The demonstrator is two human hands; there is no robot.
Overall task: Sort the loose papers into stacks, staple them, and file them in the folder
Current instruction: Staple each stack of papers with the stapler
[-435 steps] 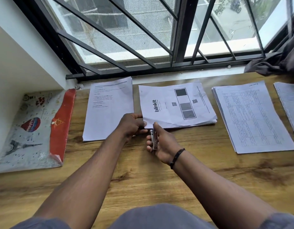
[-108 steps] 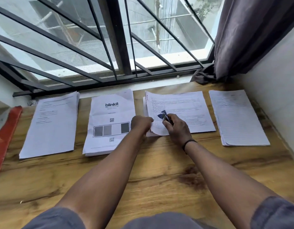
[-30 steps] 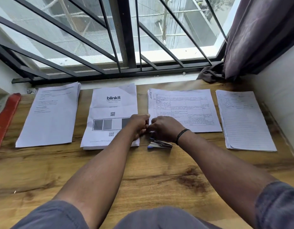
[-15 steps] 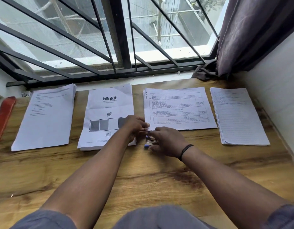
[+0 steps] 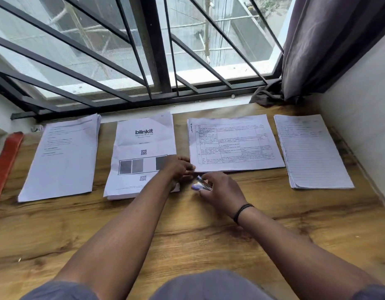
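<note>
My right hand (image 5: 222, 191) gripped the stapler (image 5: 200, 185) on the desk (image 5: 187, 234); my left hand (image 5: 178, 168), fingers curled, pinched the table-printed stack's (image 5: 235, 144) corner.

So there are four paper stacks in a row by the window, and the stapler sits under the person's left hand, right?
Not quite. The head view shows four paper stacks, but the stapler is under the right hand, whose fingers curl round it. The left hand rests at the blinkit stack's corner.

Four paper stacks (image 5: 59, 156) (image 5: 141, 146) (image 5: 235, 141) (image 5: 310, 150) lie on the desk (image 5: 187, 230), with one stapler (image 5: 200, 186), one red-edged folder (image 5: 4, 165) and two hands (image 5: 178, 167) (image 5: 222, 191).
</note>
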